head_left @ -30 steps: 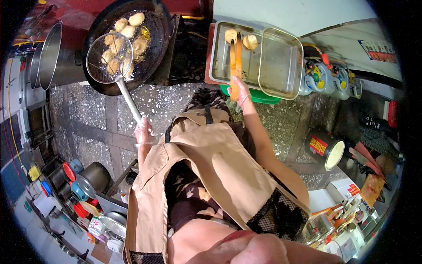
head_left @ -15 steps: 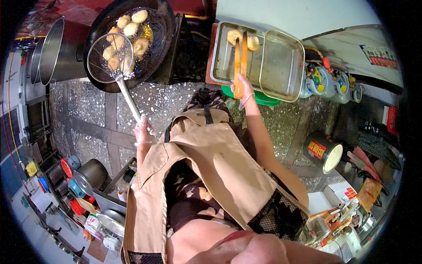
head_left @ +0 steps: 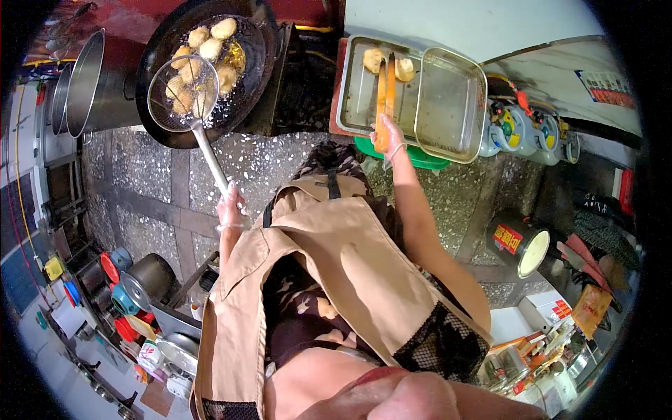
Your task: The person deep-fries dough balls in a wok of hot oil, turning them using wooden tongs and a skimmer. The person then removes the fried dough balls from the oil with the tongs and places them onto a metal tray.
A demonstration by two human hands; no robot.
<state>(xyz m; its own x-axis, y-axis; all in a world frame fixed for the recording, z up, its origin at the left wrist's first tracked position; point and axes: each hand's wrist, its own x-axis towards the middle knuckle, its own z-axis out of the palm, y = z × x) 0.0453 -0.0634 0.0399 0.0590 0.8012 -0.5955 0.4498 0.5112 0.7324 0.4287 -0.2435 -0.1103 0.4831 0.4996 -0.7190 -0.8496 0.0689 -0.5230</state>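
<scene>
My left hand (head_left: 229,204) is closed around the metal handle of a wire-mesh strainer (head_left: 183,94). The strainer's round basket hangs over the near-left part of a black wok (head_left: 257,91). Several pale golden fried pieces (head_left: 210,49) lie in the wok's bubbling oil, some seen through the mesh. In my right hand (head_left: 392,133), which wears a clear glove, are long orange-brown tongs (head_left: 386,98) with dark tips. They reach over a metal tray (head_left: 355,108), their tips between two fried pieces (head_left: 404,69); whether they touch either one I cannot tell.
A wire rack (head_left: 450,105) sits at the tray's right side, with a green basin (head_left: 420,160) below. Tall metal pots (head_left: 105,91) stand left of the wok. Gas cylinders (head_left: 521,129) are at right, and a labelled tin (head_left: 518,243) stands on the speckled floor (head_left: 210,162).
The strainer has shifted slightly to the right over the wok. The tongs have moved a little right, and their tips look closer together.
</scene>
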